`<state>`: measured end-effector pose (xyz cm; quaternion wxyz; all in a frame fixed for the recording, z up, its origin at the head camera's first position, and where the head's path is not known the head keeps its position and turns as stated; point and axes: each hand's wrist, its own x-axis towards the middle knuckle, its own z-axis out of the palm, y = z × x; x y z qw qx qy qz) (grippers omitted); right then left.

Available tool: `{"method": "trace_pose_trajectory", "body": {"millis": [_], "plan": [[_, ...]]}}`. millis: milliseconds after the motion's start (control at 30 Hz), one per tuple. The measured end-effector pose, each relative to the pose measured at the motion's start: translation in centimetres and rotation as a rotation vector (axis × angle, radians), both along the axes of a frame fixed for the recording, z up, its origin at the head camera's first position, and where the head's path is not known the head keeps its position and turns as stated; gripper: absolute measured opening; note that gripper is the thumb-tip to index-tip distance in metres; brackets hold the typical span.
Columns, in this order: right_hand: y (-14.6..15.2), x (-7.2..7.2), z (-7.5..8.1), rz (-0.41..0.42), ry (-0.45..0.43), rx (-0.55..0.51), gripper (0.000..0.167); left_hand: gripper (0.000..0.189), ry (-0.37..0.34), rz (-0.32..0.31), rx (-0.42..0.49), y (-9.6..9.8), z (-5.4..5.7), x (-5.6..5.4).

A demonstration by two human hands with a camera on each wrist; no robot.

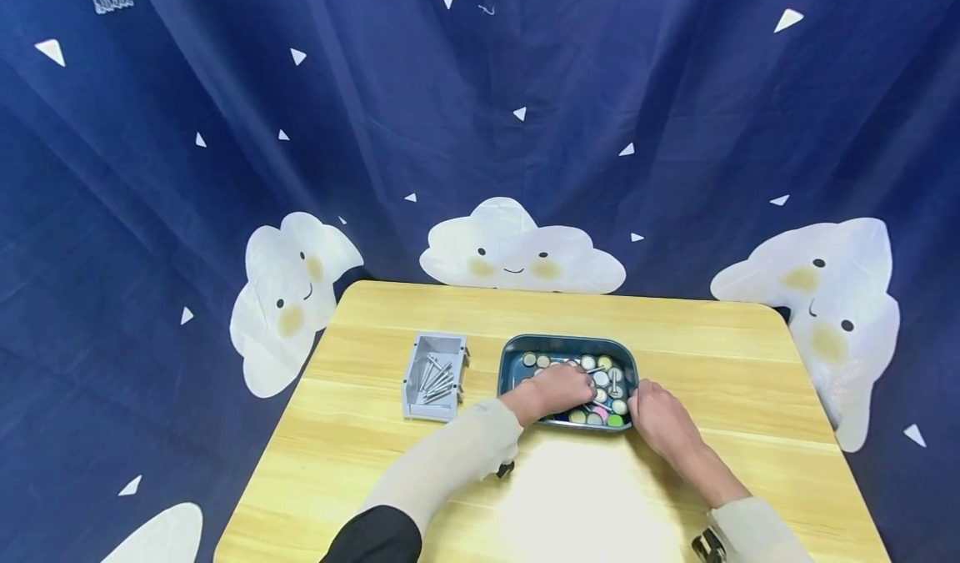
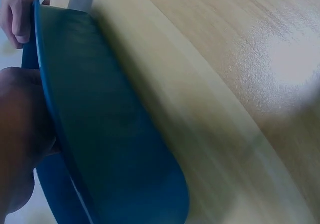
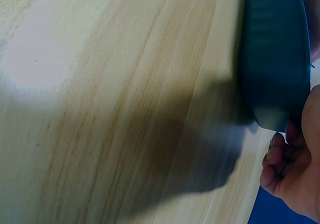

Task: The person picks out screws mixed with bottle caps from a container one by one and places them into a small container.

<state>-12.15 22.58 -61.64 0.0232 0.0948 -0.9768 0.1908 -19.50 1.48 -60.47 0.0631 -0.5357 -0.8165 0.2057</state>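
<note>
A dark blue metal tray point(image 1: 570, 344) stands on the table, filled with small round discs point(image 1: 615, 420), mostly pale, with a pink and a green one, and a few silver bolts point(image 1: 615, 382) among them. My left hand point(image 1: 558, 389) reaches down inside the tray, fingers curled among the discs; I cannot tell what lies under its fingertips. At the tray's right end, my right hand point(image 1: 663, 417) grips the rim near the front corner. In the right wrist view, curled fingers point(image 3: 277, 159) meet the tray's corner. The left wrist view shows the tray's outer wall point(image 2: 110, 124).
Left of the tray stands a small grey bin point(image 1: 429, 411) holding several long silver bolts point(image 1: 437, 382). Both sit on a light wooden table point(image 1: 360, 463) with rounded corners. A dark blue curtain point(image 1: 480, 129) with cloud prints hangs behind it.
</note>
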Motion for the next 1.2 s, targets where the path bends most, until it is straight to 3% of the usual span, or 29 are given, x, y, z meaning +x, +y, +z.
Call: {"method": "trace_pose_trajectory", "body": {"millis": [367, 833, 1000, 1200], "plan": [[-0.1, 0.1, 0.0, 0.011, 0.0, -0.01, 0.022, 0.022, -0.017, 0.031, -0.043, -1.2, 1.4, -0.4], [0.0, -0.1, 0.1, 0.009, -0.013, -0.005, 0.023, 0.019, -0.001, 0.094, 0.029, -5.2, 2.8, -1.2], [0.0, -0.1, 0.2, 0.006, -0.014, -0.009, 0.022, 0.016, -0.051, 0.167, 0.106, -7.5, 4.2, -1.8], [0.0, 0.0, 0.1, 0.013, -0.014, -0.002, 0.021, 0.011, -0.167, 0.33, 0.257, -10.8, 5.4, -2.4]]}}
